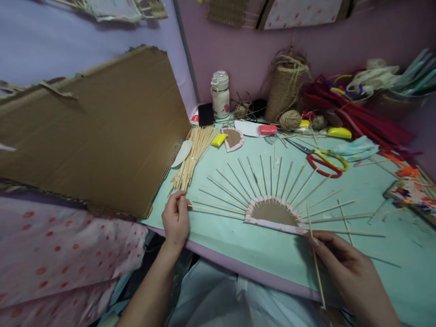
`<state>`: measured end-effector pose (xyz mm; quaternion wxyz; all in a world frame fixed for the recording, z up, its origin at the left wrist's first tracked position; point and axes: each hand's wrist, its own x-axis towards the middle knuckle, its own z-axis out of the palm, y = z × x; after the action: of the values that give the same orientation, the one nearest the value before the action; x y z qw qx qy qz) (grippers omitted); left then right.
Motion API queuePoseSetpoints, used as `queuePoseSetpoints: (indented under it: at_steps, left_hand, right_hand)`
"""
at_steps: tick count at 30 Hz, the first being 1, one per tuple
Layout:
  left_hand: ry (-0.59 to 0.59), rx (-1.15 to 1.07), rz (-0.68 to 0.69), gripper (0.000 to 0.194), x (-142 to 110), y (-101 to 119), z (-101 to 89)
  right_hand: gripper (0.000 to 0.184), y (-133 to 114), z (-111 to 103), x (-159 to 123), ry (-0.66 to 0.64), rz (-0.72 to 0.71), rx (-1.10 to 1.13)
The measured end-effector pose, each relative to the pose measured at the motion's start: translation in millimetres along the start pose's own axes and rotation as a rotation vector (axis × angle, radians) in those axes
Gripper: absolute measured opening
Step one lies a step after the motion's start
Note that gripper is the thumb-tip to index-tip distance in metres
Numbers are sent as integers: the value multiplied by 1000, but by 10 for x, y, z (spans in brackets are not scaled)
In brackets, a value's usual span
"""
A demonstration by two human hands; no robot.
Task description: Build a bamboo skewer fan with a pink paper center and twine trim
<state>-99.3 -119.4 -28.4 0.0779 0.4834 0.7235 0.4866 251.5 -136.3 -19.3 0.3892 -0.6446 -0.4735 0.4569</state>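
Observation:
A half-round piece of cardboard (275, 212) edged with pink-spotted fabric lies on the table, with several thin wooden sticks (271, 175) fanning out from its curved side. At the far left of the fan, my left hand (175, 217) is closed, its thumb and fingers pinching the outer end of a low stick (216, 210). My right hand (347, 265) is by the cardboard's right corner, thumb and forefinger pinched on a loose wooden stick (317, 272) that crosses the fan's edge. Another loose stick (344, 220) lies across the right-hand sticks.
A bundle of sticks (194, 159) lies behind my left hand, beside a big upright cardboard sheet (102, 136). Scissors (327, 163) with red and yellow handles lie behind the fan. Further back stand a white bottle (221, 97) and a twine spool (285, 86).

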Motion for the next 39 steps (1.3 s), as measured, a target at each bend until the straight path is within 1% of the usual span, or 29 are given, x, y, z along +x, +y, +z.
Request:
queuePoseSetpoints:
  at_steps: [3,6,11,16,20,22,24,26,28,31,33,35,37,38,39]
  left_hand:
    - [-11,-52,0,24,-2,35,0]
    - [-16,-56,7,23,-1,57,-5]
    - [31,-24,21,25,63,94,-12]
    - [-47,-5,29,31,122,139,-7]
    - [-41,10,23,31,126,136,-10]
    - [-14,18,48,31,150,155,-14]
    - [-13,50,115,31,203,204,-18]
    - [-66,106,207,32,273,273,-13]
    - [-162,193,276,34,339,333,3]
    - [-259,289,299,39,401,367,37]
    - [-262,290,286,40,422,363,53]
    - [-231,263,284,40,449,373,63]
    - [-228,255,302,41,492,420,72]
    - [-258,269,321,42,519,459,79]
    - [-313,295,348,43,546,504,89]
  right_hand:
    - [35,-38,4,-3,7,-14,0]
    - [35,-78,12,-3,11,-32,-4]
    - [34,-75,15,9,11,-56,-22]
    - [34,-56,19,6,18,-75,-11]
    - [34,-67,26,-2,32,-63,1]
    - [33,-70,28,-3,34,-59,1]
    - [32,-63,27,-2,32,-64,2]
    - [32,-45,24,-2,20,-68,2]
    - [32,-22,20,-2,14,-70,2]
    - [32,3,21,-6,16,-70,8]
    - [32,0,26,-7,15,-72,17]
    - [32,-21,33,-6,14,-80,26]
    - [33,-51,38,-3,13,-86,34]
    - [33,-66,41,-2,14,-86,37]
    - [34,-79,42,-2,17,-86,41]
